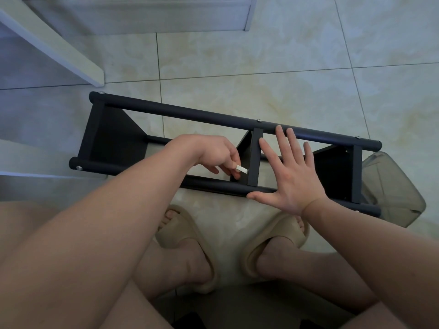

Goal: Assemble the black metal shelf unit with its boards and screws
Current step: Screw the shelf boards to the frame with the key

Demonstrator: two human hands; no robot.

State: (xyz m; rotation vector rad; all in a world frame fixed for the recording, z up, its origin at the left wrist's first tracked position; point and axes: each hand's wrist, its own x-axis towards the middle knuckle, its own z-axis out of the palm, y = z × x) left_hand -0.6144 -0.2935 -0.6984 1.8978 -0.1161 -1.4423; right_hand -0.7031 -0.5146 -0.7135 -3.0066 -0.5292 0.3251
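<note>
Left hand (213, 157) pinching small white tool (242, 169) beside middle board (254, 157), right hand (292, 179) spread flat across shelf (190, 113) lying sideways on floor (261, 67). I'm reckoning it's mostly done: screws (259, 120) showing in rails, probably final tightening left.

Beneath you lay a glossy cream marbled tile floor (261, 55) crossed by thin dark grout lines. A white slanted board (54, 46) cut across your upper left, a pale grey flat panel (142, 15) stood ahead, and a translucent grey plastic bin (394, 186) rested at your right.
</note>
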